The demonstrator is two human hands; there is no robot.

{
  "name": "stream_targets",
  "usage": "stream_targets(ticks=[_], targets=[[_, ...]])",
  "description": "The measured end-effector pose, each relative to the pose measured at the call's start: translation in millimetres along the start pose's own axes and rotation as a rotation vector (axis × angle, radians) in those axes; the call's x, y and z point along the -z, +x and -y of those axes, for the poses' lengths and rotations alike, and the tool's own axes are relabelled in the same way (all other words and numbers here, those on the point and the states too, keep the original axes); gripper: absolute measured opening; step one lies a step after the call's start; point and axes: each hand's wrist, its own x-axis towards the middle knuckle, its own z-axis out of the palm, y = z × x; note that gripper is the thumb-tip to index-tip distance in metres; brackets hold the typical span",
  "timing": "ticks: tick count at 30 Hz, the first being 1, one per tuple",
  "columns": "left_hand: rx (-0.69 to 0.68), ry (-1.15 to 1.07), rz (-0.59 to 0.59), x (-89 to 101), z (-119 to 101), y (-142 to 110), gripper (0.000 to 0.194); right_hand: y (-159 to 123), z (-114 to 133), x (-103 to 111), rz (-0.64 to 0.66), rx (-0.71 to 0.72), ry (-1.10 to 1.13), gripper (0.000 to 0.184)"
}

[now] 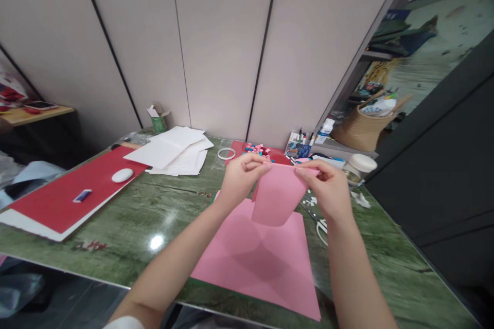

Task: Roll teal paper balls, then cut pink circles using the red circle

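A small sheet of pink paper hangs from both hands above the table, its top edge pinched. My left hand is closed on the top left corner, thumb against fingers. At the top right, my right hand grips the same edge between thumb and fingers. The top edge looks folded, though the fingers hide its ends. Beneath it a larger pink sheet lies flat, with a shadow across it. Scissors with white handles rest to its right, partly behind my right arm.
On the marbled green table, white sheets and a red sheet with a white oval object lie left. Behind are a tape roll, small coloured pieces and a pen box. A lidded jar stands right.
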Motion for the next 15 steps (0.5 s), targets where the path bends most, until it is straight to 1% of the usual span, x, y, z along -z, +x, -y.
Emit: stream_targets(ticks=[6, 15], targets=[[-0.118, 0.071, -0.045, 2.2, -1.6, -0.7, 0.021, 0.3, 0.0, 2.6, -0.001, 0.012, 0.009, 0.015], [-0.252, 0.301, -0.08, 3.9, -4.7, -4.3, 0.019, -0.1, 2.1, 1.6, 0.009, 0.036, -0.03, 0.012]])
